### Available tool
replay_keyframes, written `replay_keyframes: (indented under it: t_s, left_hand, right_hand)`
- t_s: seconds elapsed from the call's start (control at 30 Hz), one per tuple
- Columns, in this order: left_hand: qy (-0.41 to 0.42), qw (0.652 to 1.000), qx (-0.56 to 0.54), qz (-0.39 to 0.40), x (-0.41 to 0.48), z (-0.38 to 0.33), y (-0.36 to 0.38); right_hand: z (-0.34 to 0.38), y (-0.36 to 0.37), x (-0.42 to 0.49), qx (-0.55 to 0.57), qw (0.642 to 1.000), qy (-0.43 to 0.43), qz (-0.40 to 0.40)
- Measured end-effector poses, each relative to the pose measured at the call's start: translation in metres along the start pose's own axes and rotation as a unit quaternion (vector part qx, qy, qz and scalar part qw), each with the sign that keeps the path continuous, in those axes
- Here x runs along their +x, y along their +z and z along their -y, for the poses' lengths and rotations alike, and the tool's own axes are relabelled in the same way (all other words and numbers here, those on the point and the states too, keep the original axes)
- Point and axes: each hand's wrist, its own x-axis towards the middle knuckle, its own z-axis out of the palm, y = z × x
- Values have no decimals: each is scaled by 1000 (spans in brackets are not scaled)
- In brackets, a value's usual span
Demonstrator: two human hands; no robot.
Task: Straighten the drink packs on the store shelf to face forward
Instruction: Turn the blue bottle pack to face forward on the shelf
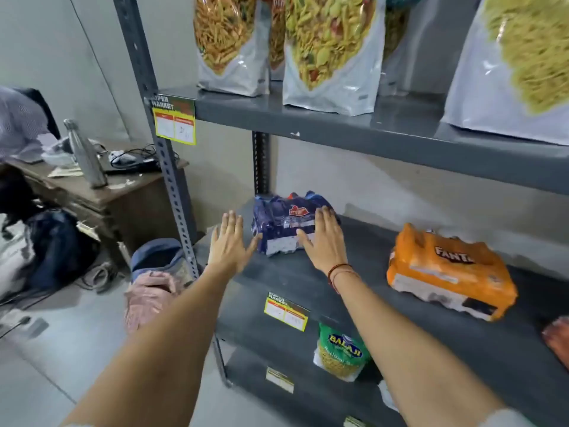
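Head view, items on grey metal shelving:

Left hand (229, 241): fingers straight and spread, palm flat and facing forward; holds nothing. Sits just left of the blue drink pack (288, 224); thumb tip reaches the pack's lower left corner, contact too fine to confirm.

Right hand (323, 238): open, fingers extended and close together, palm laid against the right front face of the blue drink pack; thumb lies across the pack's white label strip. Not closed around anything. Red thread band at the wrist.

Blue drink pack: shrink-wrapped bundle, dark blue film with a red logo, standing at the left rear of the middle shelf (308, 282), between the two hands, beside the rear upright. Turned at a slight angle to the shelf edge.

Orange drink pack (446, 269): Fanta-branded wrap, same shelf, well to the right of both hands, set askew with its label end toward the front right.

Upper shelf (354, 127): white snack pouches (329, 53) standing in a row.

Lower shelf: green Balaji snack bag (340, 354), partly behind the right forearm.

Yellow price tags (175, 123) on the shelf edges.

Left of shelving: wooden desk (101, 192) with a steel bottle (84, 154) and cables
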Motion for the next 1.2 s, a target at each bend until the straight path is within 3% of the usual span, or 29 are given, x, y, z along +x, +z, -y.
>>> replay_keyframes:
  t_s: [0.1,0.27,0.47,0.6,0.7,0.83,0.97,1.07,1.2]
  left_hand:
    - [-120,983,-124,67,30,-9,11]
    - [-246,910,-310,125,77,-34,28]
    - [-299,805,-503,94,98,-34,52]
    - [-265,768,-579,70,90,-35,54]
    - [-221,766,-601,61,76,-35,53]
    - [-120,806,-578,47,45,-31,60]
    - [-60,852,-519,32,28,-24,63]
    - [-39,906,-420,14,28,-19,63]
    - [-99,914,-394,26,32,-27,68]
  right_hand:
    - [-11,7,32,39,996,73,14]
    - [-37,18,81,119,969,207,68]
    - [-66,41,97,283,912,293,43]
    - [-69,48,81,269,921,283,0]
    - [-64,47,56,266,928,250,-69]
    - [-64,43,15,359,904,202,-115]
    - [-78,34,-12,387,902,179,-72]
    - [-90,32,-19,314,933,175,-15]
    - [-85,32,-21,266,946,187,-1]
